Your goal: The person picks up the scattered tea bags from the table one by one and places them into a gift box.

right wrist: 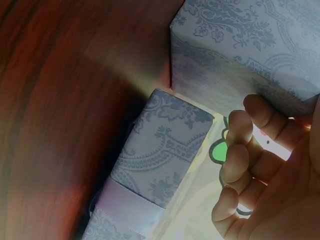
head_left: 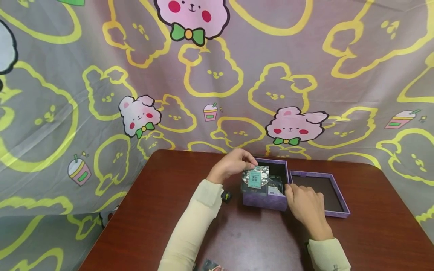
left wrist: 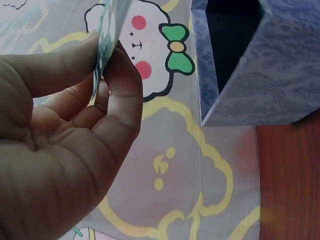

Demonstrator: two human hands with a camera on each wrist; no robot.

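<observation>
A flat dark packet (head_left: 255, 180) with a teal label and white flower print is pinched by my left hand (head_left: 233, 165), thumb against fingers. It is held upright over the left part of an uncovered purple patterned box (head_left: 264, 201). In the left wrist view the packet (left wrist: 109, 37) shows nearly edge-on, beside the box (left wrist: 290, 75). My right hand (head_left: 306, 205) grips the box at its front right corner. Its curled fingers meet the outer wall in the right wrist view; the thumb is hidden there. More dark packets (head_left: 275, 184) sit inside the box.
The box's lid (head_left: 339, 199) lies inside-up on the brown table (head_left: 159, 210), just right of the box. A small black object (head_left: 226, 196) is left of the box. Another packet (head_left: 213, 265) shows at the bottom edge. A printed curtain (head_left: 234, 75) hangs behind.
</observation>
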